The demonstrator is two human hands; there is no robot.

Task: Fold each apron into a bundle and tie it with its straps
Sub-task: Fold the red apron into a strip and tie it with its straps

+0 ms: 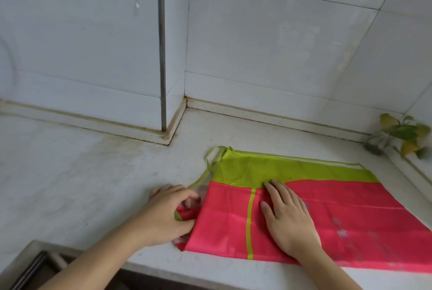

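A pink and lime-green apron [339, 210] lies flat on the white countertop [93, 184], its green band toward the wall. A thin green strap [211, 161] loops from its upper left corner. My left hand [168, 215] is at the apron's left edge, its fingers curled and pinching the pink fabric there. My right hand [287, 215] lies flat on the apron with straight fingers, pressing it down beside a green vertical stripe [250, 222].
Tiled walls form a corner behind the counter, and a metal pipe [162, 56] runs down the wall corner. A small plant in a glass jar [397, 135] stands at the far right. A sink edge [32, 264] shows at the lower left.
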